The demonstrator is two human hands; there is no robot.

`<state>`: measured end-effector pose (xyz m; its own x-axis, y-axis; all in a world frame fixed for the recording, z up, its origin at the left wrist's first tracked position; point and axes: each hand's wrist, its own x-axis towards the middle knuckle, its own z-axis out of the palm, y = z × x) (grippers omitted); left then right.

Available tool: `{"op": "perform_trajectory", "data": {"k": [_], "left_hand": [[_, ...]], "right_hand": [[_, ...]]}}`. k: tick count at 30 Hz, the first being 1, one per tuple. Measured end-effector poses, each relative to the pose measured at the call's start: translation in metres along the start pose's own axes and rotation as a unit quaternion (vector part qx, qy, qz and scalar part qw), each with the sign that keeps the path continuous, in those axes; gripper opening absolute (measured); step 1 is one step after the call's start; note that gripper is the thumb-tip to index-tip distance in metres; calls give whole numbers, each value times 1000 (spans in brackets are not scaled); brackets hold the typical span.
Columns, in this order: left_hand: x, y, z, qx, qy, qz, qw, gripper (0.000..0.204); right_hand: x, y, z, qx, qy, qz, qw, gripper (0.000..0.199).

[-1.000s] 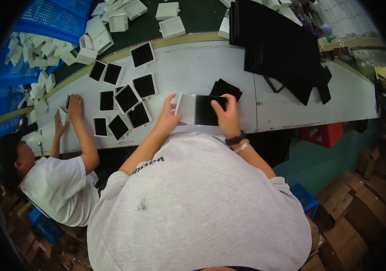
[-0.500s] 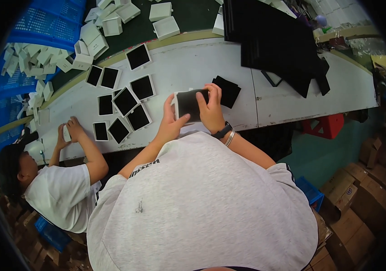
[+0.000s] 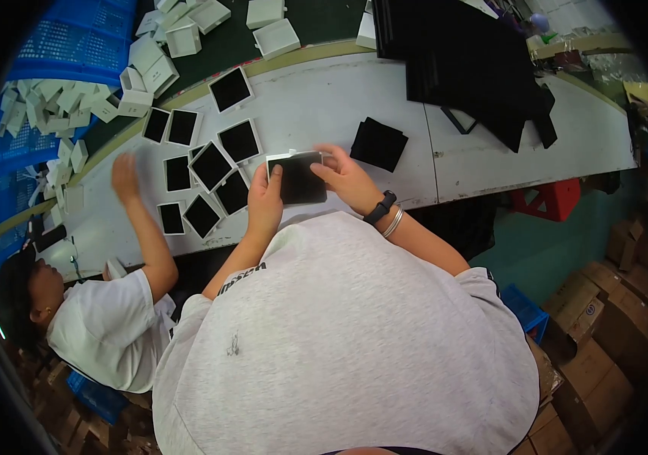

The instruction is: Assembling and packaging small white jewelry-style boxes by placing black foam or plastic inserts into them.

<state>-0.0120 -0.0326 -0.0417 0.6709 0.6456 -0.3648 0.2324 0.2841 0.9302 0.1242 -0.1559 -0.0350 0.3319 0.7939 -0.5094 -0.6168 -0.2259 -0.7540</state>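
Note:
Close in front of me, a small white box tray (image 3: 270,161) is held with a black pad (image 3: 301,182) lying over its top. My left hand (image 3: 265,203) grips the left side, thumb pressed on the pad. At the right side, my right hand (image 3: 350,183) has its thumb on the pad's upper corner, and its fingers are slightly blurred at the far edge. A small stack of loose black square pads (image 3: 379,144) lies on the table just beyond my right hand. Left of my hands, several white box trays with black pads inside (image 3: 212,168) lie grouped, some overlapping.
Large black sheets (image 3: 468,72) are piled at the back right of the white table (image 3: 316,98). White boxes (image 3: 277,38) lie beyond the far rail, others heap near blue crates (image 3: 73,38). At the left, a co-worker's arm (image 3: 146,227) reaches over the table. Cartons (image 3: 597,364) stand right.
The held tray and pad have moved slightly left and levelled out. My right thumb has shifted toward the pad's right corner. The co-worker's blurred hand has reached farther over the table.

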Motion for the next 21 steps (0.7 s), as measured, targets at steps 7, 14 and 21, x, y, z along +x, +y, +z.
{"op": "perform_trajectory", "data": {"k": [7, 14, 21], "left_hand": [[2, 5, -7, 164, 27, 20, 986, 32], [5, 18, -9, 18, 26, -12, 999, 28], [5, 18, -7, -55, 28, -25, 998, 23]], "right_hand": [[6, 14, 5, -116, 20, -57, 991, 48], [8, 26, 3, -64, -68, -27, 995, 52], [4, 10, 10, -206, -4, -39, 978, 44]]}}
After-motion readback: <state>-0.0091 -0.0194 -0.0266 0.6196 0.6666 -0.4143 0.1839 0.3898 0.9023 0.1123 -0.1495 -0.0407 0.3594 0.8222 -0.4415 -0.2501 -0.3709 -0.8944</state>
